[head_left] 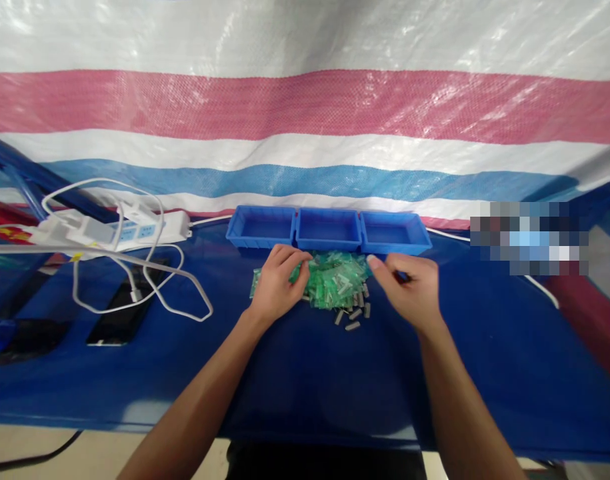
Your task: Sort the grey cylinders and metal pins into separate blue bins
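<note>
A heap of small clear green plastic packets (pixel 337 280) lies on the blue table in front of me. Small grey metal-looking pieces (pixel 353 325) are scattered at its near right edge. At the heap's left side is my left hand (pixel 279 283), its fingers bent and closed, with green plastic showing by the thumb and forefinger; what they grip is unclear. My right hand (pixel 411 290) is just right of the heap with its fingers curled in and the thumb pointing toward the packets. Anything inside that hand is hidden.
Behind the heap stand three blue trays, a left tray (pixel 262 245), a middle tray (pixel 329 247) and a right tray (pixel 397 250). On the left are a white power strip (pixel 172 227), looped white cables (pixel 189 275) and a black phone (pixel 117 320). A striped plastic sheet (pixel 305 107) hangs behind.
</note>
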`<state>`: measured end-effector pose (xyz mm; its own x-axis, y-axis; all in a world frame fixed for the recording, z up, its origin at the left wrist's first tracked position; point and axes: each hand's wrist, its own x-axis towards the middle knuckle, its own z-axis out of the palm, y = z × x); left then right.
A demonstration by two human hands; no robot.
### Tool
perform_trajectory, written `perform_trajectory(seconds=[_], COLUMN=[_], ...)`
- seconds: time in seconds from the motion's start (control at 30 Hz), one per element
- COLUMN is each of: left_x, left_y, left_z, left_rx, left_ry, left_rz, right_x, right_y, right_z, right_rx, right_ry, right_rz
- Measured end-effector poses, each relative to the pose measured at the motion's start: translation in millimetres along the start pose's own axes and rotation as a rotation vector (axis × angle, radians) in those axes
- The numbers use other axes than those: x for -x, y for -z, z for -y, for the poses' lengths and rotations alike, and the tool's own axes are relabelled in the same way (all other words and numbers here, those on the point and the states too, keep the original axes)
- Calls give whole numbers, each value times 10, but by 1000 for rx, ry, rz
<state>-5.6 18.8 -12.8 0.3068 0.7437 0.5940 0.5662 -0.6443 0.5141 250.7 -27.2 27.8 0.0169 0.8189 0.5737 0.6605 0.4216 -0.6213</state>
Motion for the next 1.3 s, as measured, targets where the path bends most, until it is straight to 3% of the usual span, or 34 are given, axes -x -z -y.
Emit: perform_trajectory(seconds=[0.07, 0.23, 0.9, 1.03, 1.2, 1.3], left_x=[3, 6, -9, -143, -466, -554], left_y=[-3, -16, -21, -45, -55, -69], left_z=[11, 23, -61, -89, -83, -106], left_rx=[-12, -2, 15, 9, -202, -311], left_ry=[12, -27, -54, -62, -93, -103], left_rz=[21, 18, 11, 119, 426, 518], right_x=[11, 136, 151, 159, 162, 155], right_y=[-197, -418, -344, -362, -360, -349], right_z=[-25, -106, -180, -199, -208, -210], right_rx=[31, 137, 33, 30, 3, -7], right_ry=[68, 78, -12, -39, -69, -67], right_rz=[91, -37, -66, -61, -85, -102])
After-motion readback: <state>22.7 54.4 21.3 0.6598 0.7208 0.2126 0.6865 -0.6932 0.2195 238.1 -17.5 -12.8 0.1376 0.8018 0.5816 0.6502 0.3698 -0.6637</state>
